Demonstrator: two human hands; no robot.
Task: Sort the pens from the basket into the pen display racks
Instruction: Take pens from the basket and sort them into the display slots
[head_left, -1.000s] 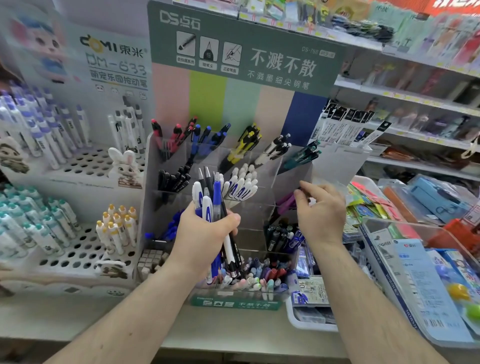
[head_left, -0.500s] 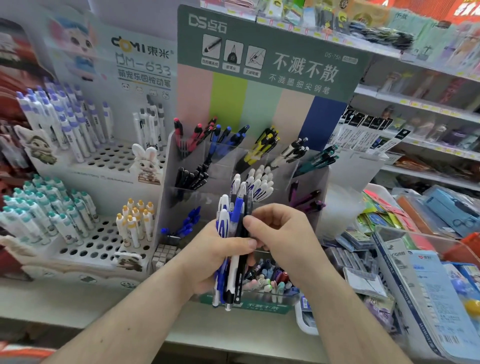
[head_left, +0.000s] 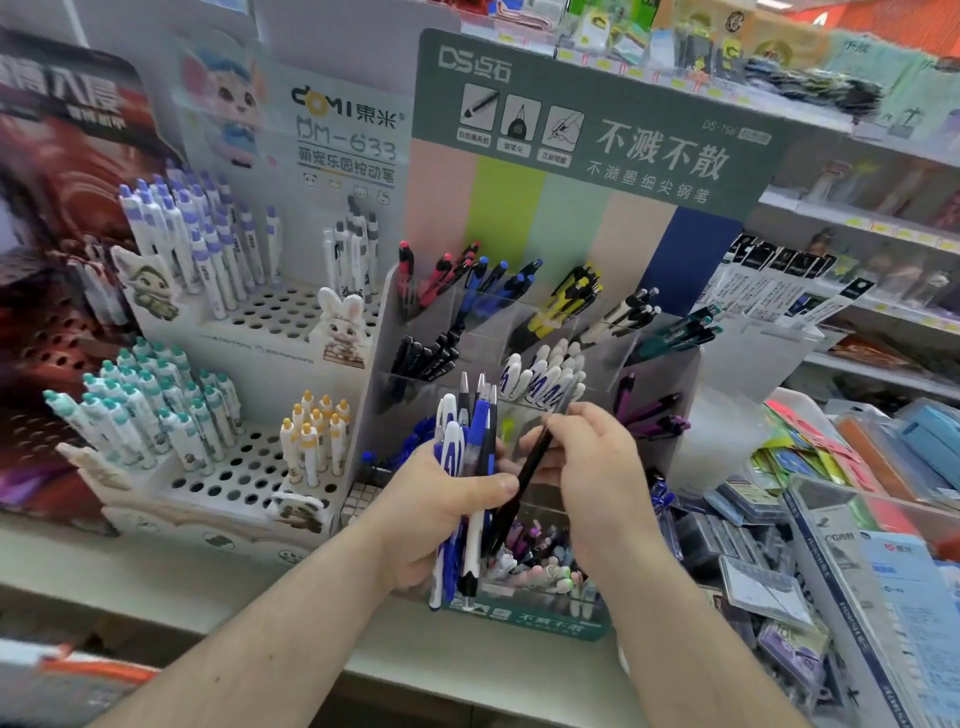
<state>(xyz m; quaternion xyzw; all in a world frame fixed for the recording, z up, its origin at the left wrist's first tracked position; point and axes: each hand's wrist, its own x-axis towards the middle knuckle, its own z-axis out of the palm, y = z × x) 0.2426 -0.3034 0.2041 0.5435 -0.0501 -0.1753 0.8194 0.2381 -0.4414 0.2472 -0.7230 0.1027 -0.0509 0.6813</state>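
Fingers of the left hand (head_left: 441, 512) are wrapping around a bunch of pens (head_left: 470, 467), holding them upright before the clear pen rack (head_left: 670, 374). Just right, the right hand (head_left: 587, 457) is pinching a black pen (head_left: 524, 478), seemingly still among the bunch.

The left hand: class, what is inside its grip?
The left hand grips a bundle of pens, blue, white and black; the fingers cover their middles, so the exact count cannot be told.

Left hand (head_left: 441, 512) grips a pen bundle (head_left: 467, 457); right hand (head_left: 592, 467) pinches one black pen (head_left: 524, 475) (tilted).
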